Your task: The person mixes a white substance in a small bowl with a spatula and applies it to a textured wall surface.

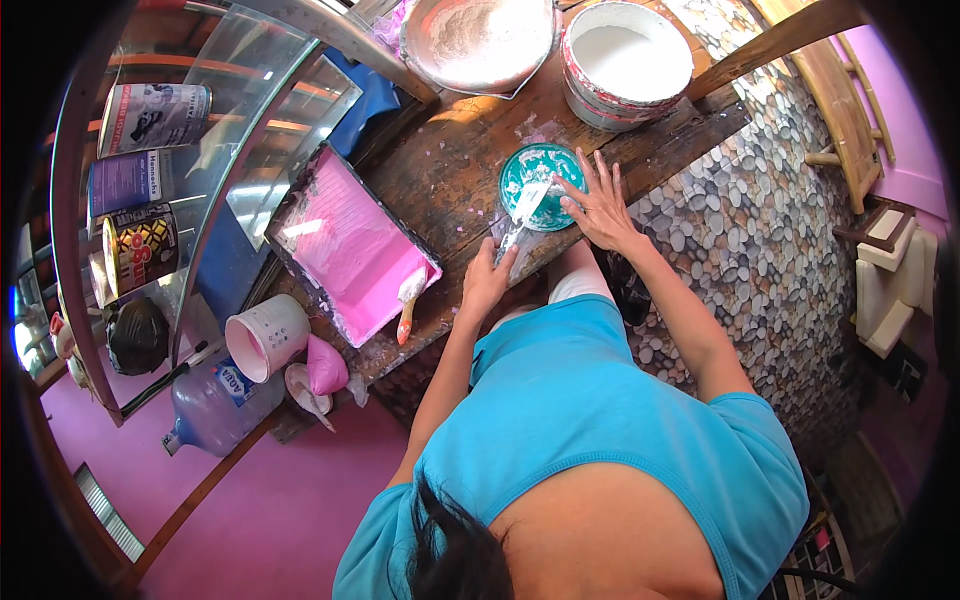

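Note:
A round teal dish [565, 212], smeared with white paste inside, sits near the edge of the wooden table. My left hand [487, 277] is closed around the handle of a putty knife [530, 203], whose whitened blade lies over the dish. At the dish's right side is my right hand [602, 208], fingers spread, with its thumb and fingertips over the rim. Left of the dish stands a paint tray [345, 240] coated in pink. A paintbrush [407, 308] with white-caked bristles rests on the tray's near corner.
A bucket of white paint [612, 95] and a wide basin of pale powder [430, 50] stand at the back. Left are a white pail [265, 338], a large water bottle [215, 405] and a glass cabinet holding cans [155, 120]. A wooden post [770, 50] rises at back right.

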{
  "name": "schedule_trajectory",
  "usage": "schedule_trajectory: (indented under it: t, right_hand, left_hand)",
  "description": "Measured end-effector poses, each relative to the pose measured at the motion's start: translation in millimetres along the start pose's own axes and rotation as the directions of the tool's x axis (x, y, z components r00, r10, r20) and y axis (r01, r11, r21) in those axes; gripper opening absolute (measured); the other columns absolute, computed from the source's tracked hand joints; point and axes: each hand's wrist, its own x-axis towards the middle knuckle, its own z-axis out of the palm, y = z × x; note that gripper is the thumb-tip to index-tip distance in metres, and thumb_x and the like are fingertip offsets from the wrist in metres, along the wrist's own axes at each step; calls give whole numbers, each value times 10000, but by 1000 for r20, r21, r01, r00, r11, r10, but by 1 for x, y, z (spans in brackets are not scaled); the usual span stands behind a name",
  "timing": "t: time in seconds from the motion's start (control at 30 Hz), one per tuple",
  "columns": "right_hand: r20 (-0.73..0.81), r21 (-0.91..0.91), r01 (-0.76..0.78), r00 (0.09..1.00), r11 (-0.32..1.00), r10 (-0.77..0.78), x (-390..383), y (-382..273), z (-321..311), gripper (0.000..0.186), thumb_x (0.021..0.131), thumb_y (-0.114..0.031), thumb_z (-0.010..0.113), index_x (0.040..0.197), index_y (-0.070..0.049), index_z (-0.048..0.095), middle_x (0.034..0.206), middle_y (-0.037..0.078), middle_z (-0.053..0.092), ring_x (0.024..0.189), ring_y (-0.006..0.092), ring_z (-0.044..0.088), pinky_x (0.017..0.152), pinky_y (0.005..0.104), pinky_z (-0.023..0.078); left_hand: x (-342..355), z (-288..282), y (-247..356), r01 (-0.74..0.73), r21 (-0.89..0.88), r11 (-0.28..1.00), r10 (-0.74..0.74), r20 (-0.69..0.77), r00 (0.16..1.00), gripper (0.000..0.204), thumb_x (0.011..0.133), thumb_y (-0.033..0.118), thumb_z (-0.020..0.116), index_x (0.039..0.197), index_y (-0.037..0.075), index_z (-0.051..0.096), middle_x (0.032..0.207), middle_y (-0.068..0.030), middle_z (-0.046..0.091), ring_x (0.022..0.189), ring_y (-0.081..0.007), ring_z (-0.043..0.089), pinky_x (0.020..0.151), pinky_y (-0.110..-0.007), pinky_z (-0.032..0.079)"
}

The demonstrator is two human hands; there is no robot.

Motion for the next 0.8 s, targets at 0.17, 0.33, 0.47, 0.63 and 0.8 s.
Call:
schedule_trajectory:
  t: [0.17, 0.33, 0.47, 0.63, 0.8]
  right_hand:
    - [-35, 8, 48, 998, 999, -48, -7, -24, 3, 653, 969, -572, 385, 1519, -224, 321, 1619, 133, 79, 1483, 392, 19, 1166, 607, -5]
    - [-14, 11, 102, 995, 995, -102, -8, -43, 8, 589, 970, -550, 409, 1493, -281, 373, 1624, 117, 61, 1485, 386, 16, 1158, 626, -6]
    - [-23, 29, 87, 996, 996, -86, -8, -43, 15, 542, 975, -547, 403, 1466, -318, 419, 1625, 109, 71, 1486, 379, 18, 1159, 625, -9]
    - [-24, -14, 55, 998, 998, -56, -5, -31, 25, 555, 969, -564, 401, 1458, -303, 434, 1619, 120, 91, 1487, 372, 26, 1159, 626, 0]
    - [-42, -55, 5, 999, 998, -8, -4, -25, 30, 580, 959, -589, 400, 1453, -288, 444, 1618, 127, 93, 1486, 374, 28, 1158, 629, 0]
  left_hand:
    - [-11, -15, 19, 348, -627, 697, -105, 391, 915, 379, 1040, 421, 395, 1104, 60, 496, 637, 61, 336, 470, -41, 338, 674, -327, 540]
    - [-12, -12, 33, 457, -684, 569, -85, 504, 859, 399, 1046, 435, 354, 1094, 61, 483, 629, 64, 327, 437, -30, 314, 689, -340, 550]
    - [-9, -8, 33, 502, -692, 518, -70, 551, 831, 394, 1047, 435, 346, 1104, 68, 479, 615, 63, 326, 431, -39, 316, 681, -349, 545]
    - [-9, -5, 20, 481, -633, 607, -18, 594, 804, 392, 1046, 448, 338, 1097, 81, 466, 601, 56, 325, 425, -51, 307, 673, -368, 546]
    - [-14, 3, 19, 533, -673, 513, -50, 596, 801, 394, 1044, 457, 350, 1097, 94, 496, 598, 75, 318, 418, -35, 301, 708, -346, 528]
